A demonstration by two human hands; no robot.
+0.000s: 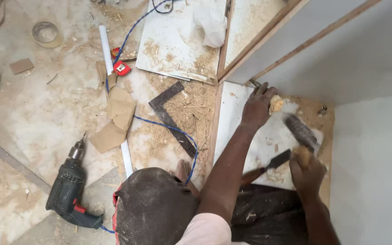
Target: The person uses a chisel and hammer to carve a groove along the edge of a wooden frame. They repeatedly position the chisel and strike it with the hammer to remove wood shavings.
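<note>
My left hand [256, 108] presses a small pale chunk of wood [276, 104] against a white board [232, 118] inside a wooden cabinet corner. Its fingers are closed around the chunk. My right hand [306, 171] grips the handle of a hammer, whose blurred dark head [301, 130] hangs just right of the chunk. A chisel [273, 163] with a brown wooden handle lies on the board between my two arms; neither hand touches it. My knee in dusty dark cloth [153, 204] is at the bottom.
A dark power drill [71, 193] lies on the floor at the lower left. A steel try square [171, 115], a blue cable [169, 128], a red tape measure [122, 68], cardboard scraps [120, 109], a tape roll [46, 34] and sawdust cover the floor.
</note>
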